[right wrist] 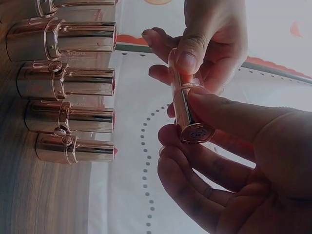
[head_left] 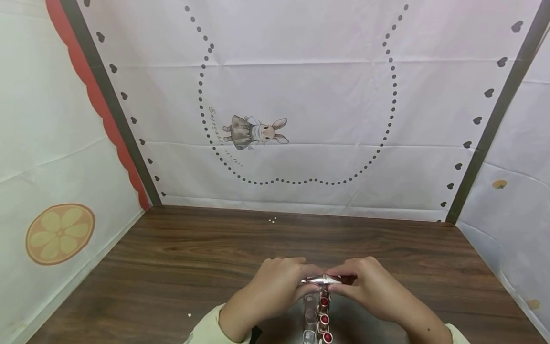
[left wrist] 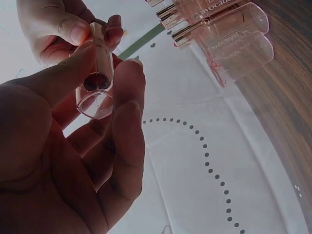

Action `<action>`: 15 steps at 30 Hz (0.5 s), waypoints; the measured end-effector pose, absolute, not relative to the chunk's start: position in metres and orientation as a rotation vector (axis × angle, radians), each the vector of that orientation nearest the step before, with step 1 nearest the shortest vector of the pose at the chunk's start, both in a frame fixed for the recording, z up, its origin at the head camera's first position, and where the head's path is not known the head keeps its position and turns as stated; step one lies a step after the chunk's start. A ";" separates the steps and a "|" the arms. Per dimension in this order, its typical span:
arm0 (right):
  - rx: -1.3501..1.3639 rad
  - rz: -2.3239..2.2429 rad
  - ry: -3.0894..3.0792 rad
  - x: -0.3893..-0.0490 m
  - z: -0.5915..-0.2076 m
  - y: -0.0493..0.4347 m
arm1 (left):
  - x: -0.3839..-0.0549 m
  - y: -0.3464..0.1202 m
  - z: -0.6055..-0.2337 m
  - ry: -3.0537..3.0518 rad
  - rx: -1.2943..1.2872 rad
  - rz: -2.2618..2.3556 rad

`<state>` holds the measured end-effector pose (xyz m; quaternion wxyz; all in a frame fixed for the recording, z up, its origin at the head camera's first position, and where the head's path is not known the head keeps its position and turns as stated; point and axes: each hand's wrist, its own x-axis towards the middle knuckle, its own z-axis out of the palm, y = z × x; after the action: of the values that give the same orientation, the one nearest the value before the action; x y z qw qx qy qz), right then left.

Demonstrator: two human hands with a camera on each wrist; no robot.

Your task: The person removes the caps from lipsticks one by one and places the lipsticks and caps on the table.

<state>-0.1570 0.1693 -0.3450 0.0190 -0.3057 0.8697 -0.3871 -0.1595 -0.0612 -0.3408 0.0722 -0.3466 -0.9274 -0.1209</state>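
Note:
Both hands meet over the table, with one lipstick (head_left: 322, 280) lying sideways between them. My left hand (head_left: 277, 282) pinches its clear cap (left wrist: 95, 106) between thumb and fingers. From the other side my right hand (head_left: 374, 286) grips the gold base (right wrist: 182, 109) with thumb and fingertips. The cap is around the lipstick's upper part, and a dark red tip shows through it in the left wrist view. Below the hands stands a row of uncapped gold lipsticks (right wrist: 92, 119) with red tips. Clear caps (head_left: 310, 317) stand in a line just left of them.
The brown wood-grain table (head_left: 206, 253) is bounded by a printed white cloth (head_left: 301, 95) at the back and by cloth at both sides. Small white specks (head_left: 272, 220) lie near the back edge, and another white bit (head_left: 189, 315) lies left of the left forearm.

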 end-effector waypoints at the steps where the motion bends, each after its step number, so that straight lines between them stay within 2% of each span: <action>1: -0.949 -1.203 2.695 -0.157 -0.345 0.170 | -0.160 -0.061 -0.341 -2.788 -1.044 -0.367; 15: -0.962 -1.237 2.664 -0.156 -0.346 0.171 | -0.160 -0.062 -0.340 -2.812 -1.053 -0.395</action>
<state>-0.1562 0.1705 -0.3461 0.0255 -0.3112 0.8616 -0.4001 -0.1595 -0.0622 -0.3398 0.0563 -0.3470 -0.9270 -0.1304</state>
